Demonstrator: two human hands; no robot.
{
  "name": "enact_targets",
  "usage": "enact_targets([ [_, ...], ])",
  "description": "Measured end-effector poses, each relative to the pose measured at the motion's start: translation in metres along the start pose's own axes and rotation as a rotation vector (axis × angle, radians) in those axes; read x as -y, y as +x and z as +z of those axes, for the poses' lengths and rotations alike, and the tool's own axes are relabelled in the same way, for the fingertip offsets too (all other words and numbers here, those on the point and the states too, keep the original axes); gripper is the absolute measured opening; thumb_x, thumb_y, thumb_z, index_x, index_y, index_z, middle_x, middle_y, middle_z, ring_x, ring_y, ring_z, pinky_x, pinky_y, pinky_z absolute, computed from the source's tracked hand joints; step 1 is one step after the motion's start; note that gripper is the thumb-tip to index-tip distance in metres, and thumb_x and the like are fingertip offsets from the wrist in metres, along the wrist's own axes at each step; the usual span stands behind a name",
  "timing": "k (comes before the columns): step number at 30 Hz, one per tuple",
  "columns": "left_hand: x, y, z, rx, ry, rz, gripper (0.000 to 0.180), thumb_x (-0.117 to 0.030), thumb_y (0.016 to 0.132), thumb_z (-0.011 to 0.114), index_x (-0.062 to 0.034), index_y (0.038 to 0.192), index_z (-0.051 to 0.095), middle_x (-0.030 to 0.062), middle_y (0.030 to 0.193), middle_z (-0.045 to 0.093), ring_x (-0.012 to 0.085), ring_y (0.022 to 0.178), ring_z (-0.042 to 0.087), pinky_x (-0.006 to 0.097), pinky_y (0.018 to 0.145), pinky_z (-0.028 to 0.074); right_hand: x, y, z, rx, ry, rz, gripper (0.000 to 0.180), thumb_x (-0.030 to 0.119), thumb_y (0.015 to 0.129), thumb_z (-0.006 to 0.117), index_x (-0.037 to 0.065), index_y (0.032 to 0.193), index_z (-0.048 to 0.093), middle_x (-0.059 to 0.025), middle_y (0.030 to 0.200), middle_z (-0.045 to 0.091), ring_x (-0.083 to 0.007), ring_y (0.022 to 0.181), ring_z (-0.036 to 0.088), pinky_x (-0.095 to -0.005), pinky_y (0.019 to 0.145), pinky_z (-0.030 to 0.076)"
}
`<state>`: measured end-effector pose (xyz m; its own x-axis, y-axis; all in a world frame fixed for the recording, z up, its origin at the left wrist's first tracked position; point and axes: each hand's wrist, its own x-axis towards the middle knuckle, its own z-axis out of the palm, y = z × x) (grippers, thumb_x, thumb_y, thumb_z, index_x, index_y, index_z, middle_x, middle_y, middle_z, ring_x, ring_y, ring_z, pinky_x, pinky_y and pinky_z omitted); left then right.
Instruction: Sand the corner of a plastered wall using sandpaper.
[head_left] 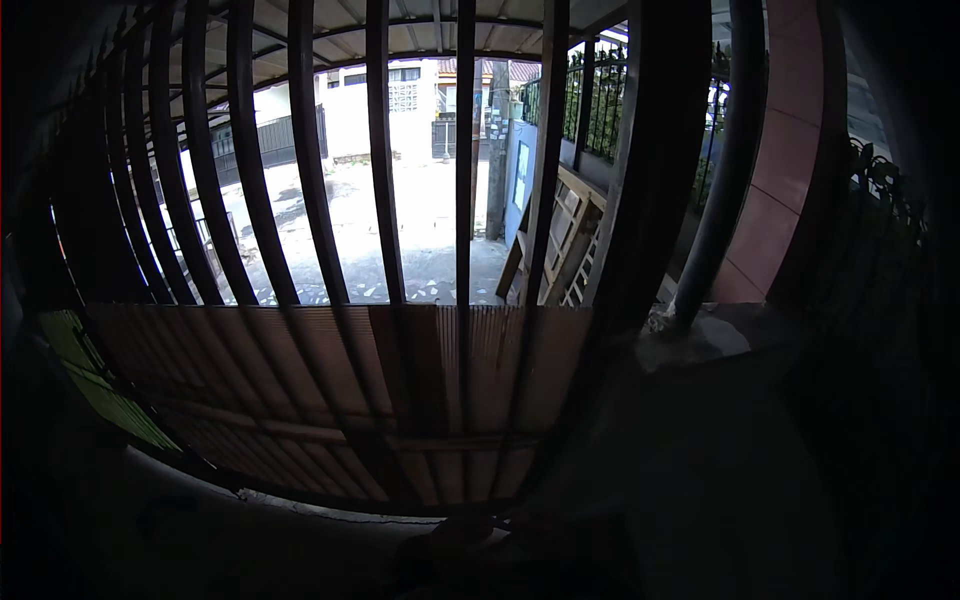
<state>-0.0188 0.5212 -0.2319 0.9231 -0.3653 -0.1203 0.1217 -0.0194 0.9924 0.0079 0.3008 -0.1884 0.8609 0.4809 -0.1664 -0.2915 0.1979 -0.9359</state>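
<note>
1. Across most of the view, a dark barred gate (465, 240) stands upright, its tall bars bent by the lens, daylight showing between them.
2. Over the gate's lower part runs a brown ribbed panel (300, 370); the bars cross it as dark stripes, and a horizontal rail (240, 425) spans it.
3. Beyond the bars lies pale, sunlit ground (340, 230), speckled with light patches close to the gate.
4. Overhead, a ribbed roof (420, 40) stretches past the bars.
5. To the right rises a pink tiled pillar (775, 160), with a dark round post (742, 130) just beside it, on its left.
6. Across the bright ground stands a white building (350, 110).
7. Low at the left, a green panel (105, 380) adjoins the brown one.
8. Behind the right-hand bars, a wooden frame (570, 215) leans at a tilt.
9. At the foot of the post, a ledge (705, 335) catches some light.
10. Near the lower edge, below the brown panel, is a dim shape (455, 540); it is too dark to tell whether it is the person's hands, or whether the hands are spread, pressed together or pinching anything.
</note>
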Motion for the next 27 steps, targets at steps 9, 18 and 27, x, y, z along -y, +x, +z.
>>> enact_targets([
  [9,-0.010,0.030,-0.033,0.040,-0.206,-0.165,0.044,-0.037,0.098,0.051,-0.0048,0.127,0.058,0.0045,0.111,0.059,0.0180,0.101,0.053,0.033,0.087,0.042,-0.001,0.059,-0.002,-0.008,-0.361,-0.031,0.024,0.028,0.095,0.061,0.007,0.084,0.064,0.0053,0.064,0.050,-0.0045,0.056,0.043,-0.0229,0.049,0.035],
  [18,-0.036,0.026,-0.016,-0.220,0.110,-0.116,0.052,-0.046,0.094,0.057,-0.0099,0.131,0.056,-0.0031,0.073,0.034,0.0110,0.066,0.029,0.031,0.059,0.029,0.021,0.030,-0.051,0.115,-0.509,0.114,0.024,0.027,0.095,0.059,0.005,0.098,0.067,0.0048,0.066,0.051,-0.0058,0.053,0.043,-0.0249,0.049,0.038],
  [27,0.005,-0.022,0.046,-0.162,-0.105,0.046,0.043,-0.046,0.096,0.050,-0.0086,0.113,0.062,0.0059,0.088,0.060,0.0151,0.080,0.058,0.034,0.072,0.049,0.057,0.005,-0.100,0.121,-0.206,0.117,0.032,0.032,0.094,0.060,0.004,0.109,0.066,0.0045,0.071,0.055,-0.0044,0.053,0.041,-0.0242,0.050,0.037],
])
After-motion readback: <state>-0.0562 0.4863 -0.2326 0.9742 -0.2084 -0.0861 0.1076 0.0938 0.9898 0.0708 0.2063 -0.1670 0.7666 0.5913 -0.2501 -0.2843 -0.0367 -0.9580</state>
